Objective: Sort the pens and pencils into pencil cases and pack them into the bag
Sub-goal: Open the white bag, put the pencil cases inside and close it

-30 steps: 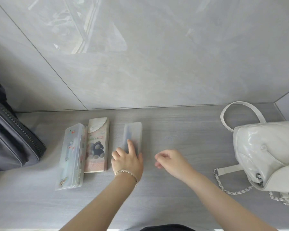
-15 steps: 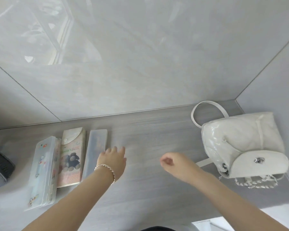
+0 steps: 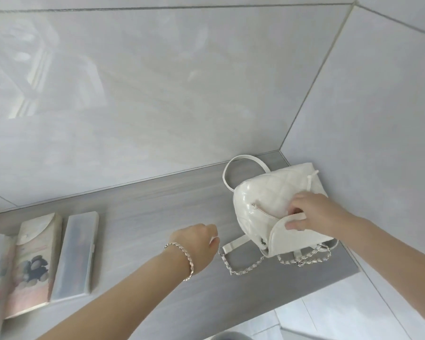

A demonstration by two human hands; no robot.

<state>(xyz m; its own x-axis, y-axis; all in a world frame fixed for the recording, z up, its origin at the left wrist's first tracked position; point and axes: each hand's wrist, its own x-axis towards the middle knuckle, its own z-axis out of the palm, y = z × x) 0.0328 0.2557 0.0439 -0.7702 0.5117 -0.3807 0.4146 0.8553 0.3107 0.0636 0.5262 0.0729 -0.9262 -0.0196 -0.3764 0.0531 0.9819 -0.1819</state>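
Right hand [image 3: 314, 212] pinches the flap [image 3: 302, 238] of the white bag [image 3: 263, 192]. Left hand [image 3: 196, 244] hangs over the tabletop [image 3: 157, 204], loosely curled and empty. 3 pencil cases [image 3: 35, 261] lie side by side

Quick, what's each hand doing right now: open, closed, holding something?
Left hand: fingers loosely curled, holding nothing, above the counter.
Right hand: pinching the white bag by its front flap.

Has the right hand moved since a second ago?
Yes. The right hand went rightward, from over the bare counter beside the left hand onto the white bag, and now grips its flap.
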